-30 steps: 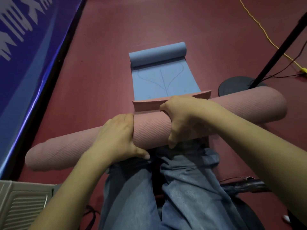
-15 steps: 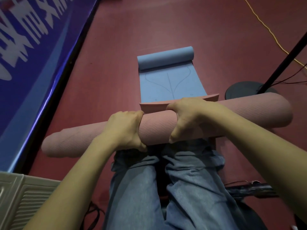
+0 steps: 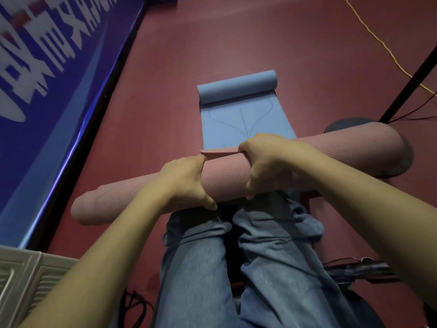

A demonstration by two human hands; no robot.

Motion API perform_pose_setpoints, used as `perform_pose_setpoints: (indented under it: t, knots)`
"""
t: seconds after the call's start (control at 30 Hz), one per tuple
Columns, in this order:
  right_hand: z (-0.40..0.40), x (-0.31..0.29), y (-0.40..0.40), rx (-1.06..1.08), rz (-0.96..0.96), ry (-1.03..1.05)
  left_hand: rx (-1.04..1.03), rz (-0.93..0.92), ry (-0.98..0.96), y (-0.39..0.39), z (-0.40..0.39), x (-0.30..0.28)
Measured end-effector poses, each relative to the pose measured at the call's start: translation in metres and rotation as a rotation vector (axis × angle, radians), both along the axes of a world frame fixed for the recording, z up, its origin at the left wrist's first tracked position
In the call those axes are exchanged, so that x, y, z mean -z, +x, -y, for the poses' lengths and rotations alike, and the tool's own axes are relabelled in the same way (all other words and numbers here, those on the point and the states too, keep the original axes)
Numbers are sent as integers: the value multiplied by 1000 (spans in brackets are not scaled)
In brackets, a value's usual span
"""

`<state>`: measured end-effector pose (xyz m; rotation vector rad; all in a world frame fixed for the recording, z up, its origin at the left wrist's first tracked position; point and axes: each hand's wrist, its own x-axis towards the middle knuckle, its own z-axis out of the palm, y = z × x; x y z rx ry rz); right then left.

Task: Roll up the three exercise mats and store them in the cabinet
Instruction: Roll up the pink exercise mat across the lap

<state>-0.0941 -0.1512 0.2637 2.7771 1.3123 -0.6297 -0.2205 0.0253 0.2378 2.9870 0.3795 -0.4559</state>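
Note:
A rolled pink exercise mat (image 3: 224, 176) lies crosswise over my knees, from lower left to upper right. My left hand (image 3: 184, 183) grips it left of its middle. My right hand (image 3: 264, 162) wraps it just right of the middle, thumb underneath. A thin pink mat edge (image 3: 217, 152) shows on the floor just beyond the roll. Farther out lies a blue mat (image 3: 241, 119), flat with a line drawing on it, its far end curled into a small roll (image 3: 236, 87).
A blue banner (image 3: 47, 91) with white lettering runs along the left. A black stand pole (image 3: 411, 79) on a round base (image 3: 343, 125) is at the right, with a yellow cable (image 3: 387, 50) and dark wires nearby. A white ribbed panel (image 3: 21, 280) sits at lower left.
The view has shifted, so the mats sit further right in frame. Less of the loose pink edge shows beyond the roll. Both hands keep the same grip.

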Motion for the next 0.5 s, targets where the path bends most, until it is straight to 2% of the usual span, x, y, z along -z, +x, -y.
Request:
perform_pose_setpoints:
  t: [0.1, 0.3, 0.4, 0.5]
  knots:
    - [-6, 2, 8, 25, -50, -25, 36, 94, 108, -10, 6, 9]
    - [-6, 3, 16, 25, -112, -8, 73, 117, 169, -6, 0, 17]
    - [-2, 13, 12, -20, -47, 8, 116, 104, 191, 4, -7, 14]
    - [0, 23, 12, -53, 14, 38, 98, 28, 119, 15, -13, 10]
